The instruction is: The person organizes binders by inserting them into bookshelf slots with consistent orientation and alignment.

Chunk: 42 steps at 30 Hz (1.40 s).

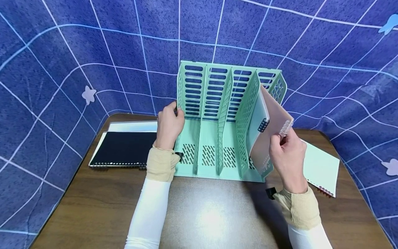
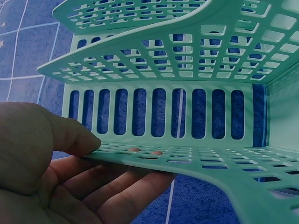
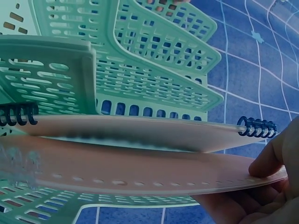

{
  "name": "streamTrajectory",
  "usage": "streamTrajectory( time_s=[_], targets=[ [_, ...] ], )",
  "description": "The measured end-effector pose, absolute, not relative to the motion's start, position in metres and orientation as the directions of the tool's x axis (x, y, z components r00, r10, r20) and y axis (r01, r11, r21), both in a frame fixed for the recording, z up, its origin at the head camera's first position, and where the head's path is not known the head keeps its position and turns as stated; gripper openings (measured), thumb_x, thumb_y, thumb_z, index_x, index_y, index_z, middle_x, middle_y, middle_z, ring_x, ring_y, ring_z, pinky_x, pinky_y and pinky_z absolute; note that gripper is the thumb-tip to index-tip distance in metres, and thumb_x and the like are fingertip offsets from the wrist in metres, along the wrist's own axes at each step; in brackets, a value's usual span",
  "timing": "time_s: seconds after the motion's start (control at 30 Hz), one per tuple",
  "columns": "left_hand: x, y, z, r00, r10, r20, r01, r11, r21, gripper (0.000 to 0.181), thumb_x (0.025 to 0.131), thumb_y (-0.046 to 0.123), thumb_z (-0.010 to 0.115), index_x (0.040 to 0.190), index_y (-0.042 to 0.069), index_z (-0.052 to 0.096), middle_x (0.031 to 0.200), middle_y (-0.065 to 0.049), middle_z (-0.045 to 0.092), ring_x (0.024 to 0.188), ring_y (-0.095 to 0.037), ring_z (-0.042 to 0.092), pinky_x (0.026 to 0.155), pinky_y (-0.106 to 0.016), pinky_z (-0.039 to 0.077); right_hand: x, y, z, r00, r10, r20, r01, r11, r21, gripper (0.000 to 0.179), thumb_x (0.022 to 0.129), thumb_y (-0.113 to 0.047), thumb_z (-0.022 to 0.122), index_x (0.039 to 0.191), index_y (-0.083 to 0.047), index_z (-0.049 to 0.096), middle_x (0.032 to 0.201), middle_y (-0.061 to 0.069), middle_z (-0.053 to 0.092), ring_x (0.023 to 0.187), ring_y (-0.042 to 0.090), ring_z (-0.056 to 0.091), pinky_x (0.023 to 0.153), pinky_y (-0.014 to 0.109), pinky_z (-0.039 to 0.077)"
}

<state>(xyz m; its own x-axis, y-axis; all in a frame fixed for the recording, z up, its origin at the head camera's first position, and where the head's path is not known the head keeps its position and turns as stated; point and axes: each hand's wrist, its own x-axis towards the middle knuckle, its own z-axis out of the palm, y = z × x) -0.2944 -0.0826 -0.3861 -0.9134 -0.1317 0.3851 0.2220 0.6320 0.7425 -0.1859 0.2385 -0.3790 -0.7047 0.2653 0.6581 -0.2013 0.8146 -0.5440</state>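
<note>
A mint-green file rack (image 1: pixel 186 172) with four upright compartments stands on the table. My left hand (image 1: pixel 169 126) grips the front edge of its left side wall, the thumb inside and fingers outside in the left wrist view. My right hand (image 1: pixel 289 155) pinches a pink ring-bound notebook (image 1: pixel 273 116) by its bound edge, near the clear rings; the notebook is partly inside the rightmost compartment. Beside it, in the same compartment, sits a pale blue notebook (image 1: pixel 257 121) with dark rings (image 3: pixel 259 127). In the right wrist view, a narrow gap parts the two notebooks.
Left of the rack lies a black ring-bound notebook (image 1: pixel 124 148) on top of lighter ones, a pale blue cover (image 1: pixel 133 126) showing behind. A pale green notebook (image 1: pixel 321 167) with dark red rings lies to the right. Blue grid-patterned cloth (image 1: pixel 124 52) surrounds the wooden table (image 1: pixel 102 207).
</note>
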Motion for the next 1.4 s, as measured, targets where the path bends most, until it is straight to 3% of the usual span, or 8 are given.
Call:
streamTrajectory(
  time_s=[0.3,0.87,1.4],
  targets=[
    [-0.2944,-0.0829,-0.387,-0.922,-0.128,0.365,0.209,0.628,0.749,0.022,0.104,0.017,0.048,0.083,0.011,0.053,0.06,-0.004,0.047,0.047,-0.025,0.043,0.049,-0.038,0.035,-0.1857,0.2364,-0.3825,-0.718,0.22,0.66,-0.216,0.831,-0.512,0.007,0.086,-0.002,0.054,0.082,-0.005,0.059,0.059,0.009,0.055,0.05,0.02,0.045,0.044,0.023,0.03],
    [-0.2948,-0.0821,-0.3878,-0.92,-0.125,0.373,0.215,0.634,0.743,0.023,0.104,0.016,0.048,0.082,0.011,0.051,0.059,-0.003,0.045,0.047,-0.025,0.042,0.049,-0.038,0.035,-0.1855,0.2315,-0.3864,-0.745,0.117,0.657,-0.28,0.838,-0.467,0.012,0.083,-0.003,0.055,0.073,-0.009,0.054,0.056,0.003,0.051,0.047,0.015,0.042,0.044,0.027,0.031],
    [-0.2967,-0.082,-0.3869,-0.913,-0.124,0.39,0.23,0.633,0.739,0.022,0.104,0.014,0.048,0.083,0.01,0.054,0.058,-0.003,0.043,0.045,-0.024,0.04,0.049,-0.038,0.034,-0.1869,0.2281,-0.3873,-0.769,0.084,0.634,-0.304,0.824,-0.478,0.007,0.088,-0.007,0.056,0.082,-0.009,0.059,0.06,0.002,0.057,0.048,0.014,0.043,0.041,0.025,0.028]
  ],
)
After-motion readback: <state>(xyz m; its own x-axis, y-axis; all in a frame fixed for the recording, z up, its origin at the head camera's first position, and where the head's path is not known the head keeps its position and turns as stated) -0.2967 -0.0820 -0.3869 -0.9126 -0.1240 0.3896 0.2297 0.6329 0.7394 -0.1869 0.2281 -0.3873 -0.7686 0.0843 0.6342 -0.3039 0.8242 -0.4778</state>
